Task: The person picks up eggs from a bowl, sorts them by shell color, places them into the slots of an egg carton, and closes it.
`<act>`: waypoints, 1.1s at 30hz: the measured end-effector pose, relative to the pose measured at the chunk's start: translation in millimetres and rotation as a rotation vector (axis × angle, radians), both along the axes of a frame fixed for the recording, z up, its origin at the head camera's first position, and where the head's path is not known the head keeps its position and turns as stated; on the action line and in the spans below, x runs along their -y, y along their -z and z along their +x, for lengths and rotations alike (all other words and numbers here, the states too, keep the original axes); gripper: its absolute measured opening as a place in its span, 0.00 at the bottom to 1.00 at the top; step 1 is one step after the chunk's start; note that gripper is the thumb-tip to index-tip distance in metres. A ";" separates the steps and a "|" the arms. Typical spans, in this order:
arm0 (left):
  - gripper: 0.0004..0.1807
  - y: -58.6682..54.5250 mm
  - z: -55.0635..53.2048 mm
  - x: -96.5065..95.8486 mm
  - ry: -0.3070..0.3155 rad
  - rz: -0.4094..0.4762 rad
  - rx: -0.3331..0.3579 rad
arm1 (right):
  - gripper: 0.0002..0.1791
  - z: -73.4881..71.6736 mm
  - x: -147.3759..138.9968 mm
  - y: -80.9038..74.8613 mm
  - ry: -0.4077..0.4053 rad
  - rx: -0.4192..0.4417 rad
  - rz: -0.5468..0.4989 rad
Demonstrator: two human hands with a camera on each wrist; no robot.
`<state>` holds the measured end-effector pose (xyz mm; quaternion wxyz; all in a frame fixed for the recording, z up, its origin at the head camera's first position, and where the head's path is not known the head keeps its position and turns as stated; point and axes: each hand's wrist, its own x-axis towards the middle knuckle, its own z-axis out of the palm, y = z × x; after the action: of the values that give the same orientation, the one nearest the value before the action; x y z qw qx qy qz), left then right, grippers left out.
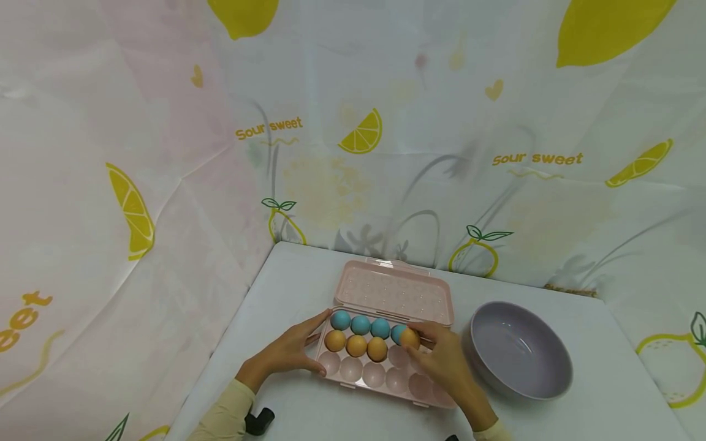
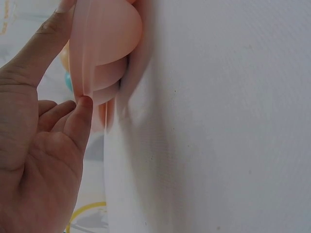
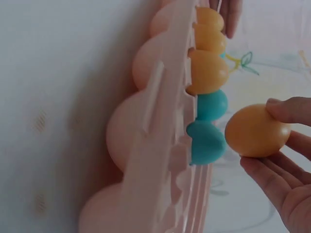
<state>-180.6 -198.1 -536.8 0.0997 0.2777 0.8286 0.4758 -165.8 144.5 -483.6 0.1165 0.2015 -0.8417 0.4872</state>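
Note:
A pink egg carton [image 1: 374, 375] lies with its lid [image 1: 394, 289] folded back. Blue eggs [image 1: 360, 324] fill part of its back row, and 3 orange eggs [image 1: 356, 346] sit in the middle row. My left hand [image 1: 293, 348] grips the carton's left end; in the left wrist view, thumb and fingertips are at the rim. Between thumb and fingers, my right hand [image 1: 445, 358] pinches another orange egg [image 3: 257, 131]. That egg is above the cups, close beside a blue egg [image 3: 206, 142] in the right wrist view. The front row's visible cups hold nothing.
A greyish-purple bowl [image 1: 518, 352] stands right of the carton on the white table [image 1: 309, 410]. A small black object [image 1: 259, 421] lies near my left sleeve. Behind the table hangs a lemon-printed sheet [image 1: 353, 202].

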 end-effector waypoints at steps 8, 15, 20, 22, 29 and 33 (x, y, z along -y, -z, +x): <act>0.67 -3.7 0.8 -0.7 0.002 0.011 0.010 | 0.21 2.6 9.6 7.7 -0.035 0.003 0.012; 0.67 -2.2 1.0 0.6 0.010 0.014 0.014 | 0.21 5.8 13.6 13.0 -0.008 0.048 0.038; 0.67 -1.7 0.9 0.4 0.009 0.020 0.026 | 0.22 7.1 15.0 18.2 0.013 0.047 0.062; 0.67 -1.3 0.7 0.1 0.009 0.025 0.028 | 0.22 7.7 15.6 20.3 0.026 0.035 0.073; 0.67 -4.9 3.1 -2.0 0.005 0.039 0.024 | 0.21 9.3 17.4 27.3 0.043 0.046 0.088; 0.66 -11.3 5.9 -4.0 -0.001 0.043 0.025 | 0.21 9.2 17.3 30.4 0.040 0.048 0.101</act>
<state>-174.7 -194.1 -525.5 0.1037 0.2735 0.8170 0.4969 -156.6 127.2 -514.0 0.0955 0.1786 -0.8717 0.4462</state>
